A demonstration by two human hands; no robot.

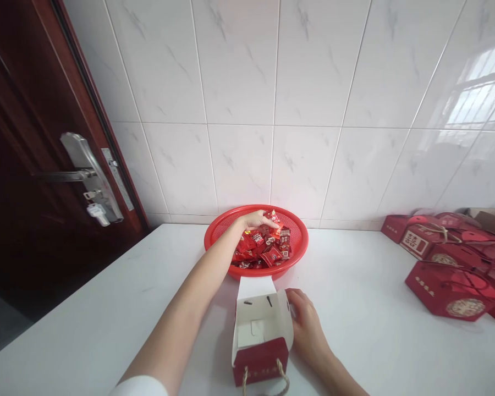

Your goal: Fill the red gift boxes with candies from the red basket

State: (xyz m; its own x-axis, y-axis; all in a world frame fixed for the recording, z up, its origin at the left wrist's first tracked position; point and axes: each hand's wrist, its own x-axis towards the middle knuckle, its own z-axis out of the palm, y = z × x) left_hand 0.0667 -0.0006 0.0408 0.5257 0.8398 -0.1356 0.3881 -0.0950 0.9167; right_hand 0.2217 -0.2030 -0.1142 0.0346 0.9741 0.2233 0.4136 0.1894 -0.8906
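My left hand (256, 220) reaches into a red plastic basket (211, 234) with perforated sides. Its fingers close around a shiny red-orange wrapped candy (278, 231), with some fingertips hidden. Several red candy packets (271, 256) lie heaped below it. Close in front of me stands an open dark red gift box (260, 360), white inside, with flaps spread and a twisted rope handle (281, 367) at its near side. My right hand (304, 322) grips the box's right side, the fingers bent behind its flap.
Several closed red gift boxes (449, 291) cluster at the right of the white tabletop (350, 308). Behind the basket rises a tiled wall (239, 165). At the left is a dark wooden door (20, 165) with a metal handle (66, 176) and hanging keys (98, 212).
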